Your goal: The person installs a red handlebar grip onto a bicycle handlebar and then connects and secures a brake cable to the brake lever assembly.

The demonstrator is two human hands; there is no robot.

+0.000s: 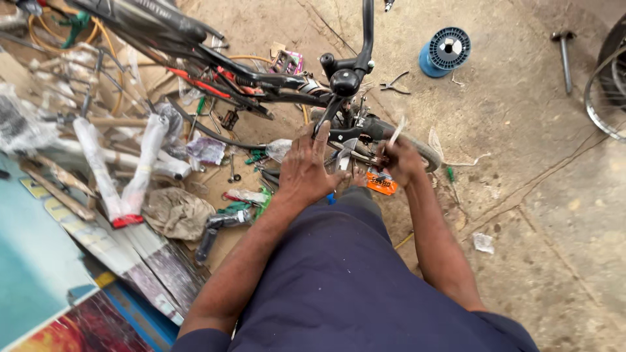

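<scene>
Here we look down over our dark blue lap at a bicycle frame point(261, 81) lying across the dirt floor point(521, 130). Our left hand point(305, 171) is spread flat, fingers apart and stretched forward, its fingertips touching the black part of the frame just below the round black fitting point(345, 83); it pinches nothing. Our right hand point(399, 161) is closed around a thin pale tool point(396, 132) that sticks up out of the fist, held just beside the tyre point(417, 148) and the lower end of the frame. What sort of tool it is we cannot tell, as it is small and blurred.

An orange packet point(380, 183) lies on the ground between our two hands, close under the right one. Pliers point(394, 84) rest on the floor beyond the frame, and a blue spool point(445, 51) stands farther off. At the left lie plastic-wrapped bars point(98, 166), a crumpled rag point(177, 212) and scattered small tools. A wheel rim point(603, 98) shows at the right edge.
</scene>
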